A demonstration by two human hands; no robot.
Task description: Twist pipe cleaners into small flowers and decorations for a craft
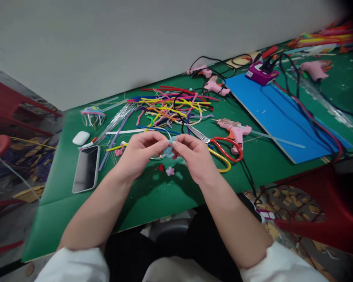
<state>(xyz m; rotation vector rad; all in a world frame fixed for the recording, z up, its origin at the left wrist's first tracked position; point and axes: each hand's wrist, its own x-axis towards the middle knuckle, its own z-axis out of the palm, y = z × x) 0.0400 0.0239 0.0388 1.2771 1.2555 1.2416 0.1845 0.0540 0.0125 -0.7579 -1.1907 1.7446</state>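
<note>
Between my two hands, above the green table [161,207], is a small light blue piece [168,150] of bent pipe cleaner. My left hand [142,150] pinches its left side with thumb and forefinger. On its right side, the thumb and fingers of my right hand [192,154] are closed round it. Just below lie a lilac flower shape [170,171] and a small red piece [160,168]. A pink flower shape [119,151] rests left of my left hand. Red- and yellow-handled scissors [228,150] lie right of my right hand.
Behind my hands spreads a heap of coloured pipe cleaners [176,103]. A phone [86,168] and a white case [81,138] lie left. To the right are a pink glue gun [237,135], a blue board [278,121] and a purple power block [261,74] with cables.
</note>
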